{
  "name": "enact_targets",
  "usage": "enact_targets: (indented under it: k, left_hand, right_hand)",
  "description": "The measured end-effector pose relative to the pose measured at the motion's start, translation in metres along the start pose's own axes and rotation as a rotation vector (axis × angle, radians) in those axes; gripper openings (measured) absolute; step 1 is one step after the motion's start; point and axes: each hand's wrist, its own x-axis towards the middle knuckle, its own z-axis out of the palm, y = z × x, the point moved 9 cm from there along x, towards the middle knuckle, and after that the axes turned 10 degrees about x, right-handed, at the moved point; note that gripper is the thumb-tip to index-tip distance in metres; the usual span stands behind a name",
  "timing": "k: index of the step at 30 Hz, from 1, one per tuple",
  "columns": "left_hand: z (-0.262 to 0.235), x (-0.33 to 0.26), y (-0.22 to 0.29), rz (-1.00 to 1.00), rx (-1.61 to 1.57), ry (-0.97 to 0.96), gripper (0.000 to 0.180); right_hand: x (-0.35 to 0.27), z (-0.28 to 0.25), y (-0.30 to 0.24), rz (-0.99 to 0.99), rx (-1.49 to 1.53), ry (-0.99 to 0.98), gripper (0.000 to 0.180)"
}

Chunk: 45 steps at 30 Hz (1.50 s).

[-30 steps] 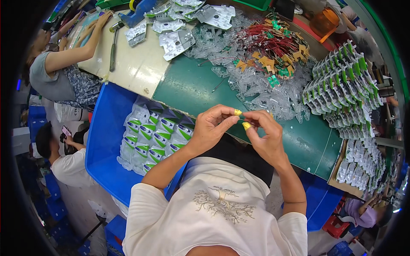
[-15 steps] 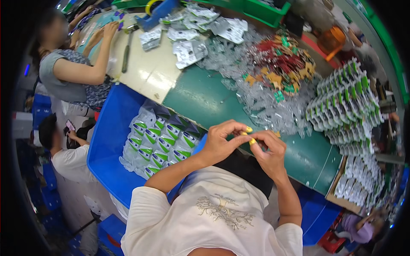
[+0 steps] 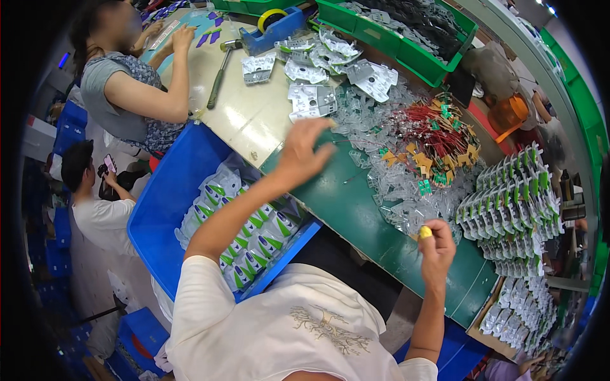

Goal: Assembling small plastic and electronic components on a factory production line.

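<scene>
My left hand (image 3: 304, 154) is stretched out over the table edge, slightly blurred, with thumb and fingers apart and nothing visible in it. Its fingertips come close to a silver-grey moulded plastic housing (image 3: 311, 100), one of several lying in a group. My right hand (image 3: 438, 254) is closed in a pinch at the near edge of a heap of clear plastic pieces (image 3: 406, 213). A yellow finger cover (image 3: 425, 232) shows on one of its fingers. Whatever sits between those fingertips is too small to make out. Red-wired parts with green boards (image 3: 422, 130) lie on the heap.
A blue bin (image 3: 152, 235) with white-and-green units stands left of me. Stacked white-and-green units (image 3: 508, 203) rise at the right. Farther back are a hammer (image 3: 219, 79), a blue tape dispenser (image 3: 273, 38) and a green tray (image 3: 413, 54). A co-worker (image 3: 143, 89) sits at the left.
My hands were together with fingertips meeting; they have separated. The left has moved up and away toward the grey housings, the right to the right and down beside the clear pieces.
</scene>
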Motion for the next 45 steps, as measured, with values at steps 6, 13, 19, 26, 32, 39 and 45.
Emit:
enact_targets:
  k: [6, 13, 19, 26, 32, 39, 45]
  left_hand:
    - [-0.001, 0.009, -0.091, 0.02, 0.378, 0.156, 0.03]
    - [-0.03, -0.062, 0.091, 0.405, 0.14, -0.053, 0.03]
    - [0.003, -0.122, 0.185, 0.427, -0.08, -0.395, 0.047]
    - [0.016, -0.137, 0.185, 0.537, 0.025, -0.34, 0.042]
    - [0.038, -0.13, 0.182, 0.504, -0.07, -0.427, 0.034]
    - [0.045, -0.063, 0.156, 0.332, -0.314, -0.233, 0.026]
    - [0.079, -0.035, 0.166, 0.182, -0.168, -0.299, 0.031]
  right_hand:
    - [-0.012, 0.019, 0.001, -0.013, -0.138, -0.003, 0.008]
    - [-0.036, -0.021, 0.003, 0.015, -0.154, 0.155, 0.008]
    - [-0.042, 0.008, -0.002, -0.088, -0.452, 0.033, 0.013]
    - [-0.051, 0.027, -0.005, -0.314, -0.795, -0.031, 0.018]
    - [-0.041, 0.056, 0.015, -0.397, -1.081, -0.136, 0.016]
    - [-0.05, 0.06, 0.016, -0.406, -1.086, -0.262, 0.021]
    - [-0.055, 0.056, 0.012, -0.371, -1.095, -0.208, 0.027]
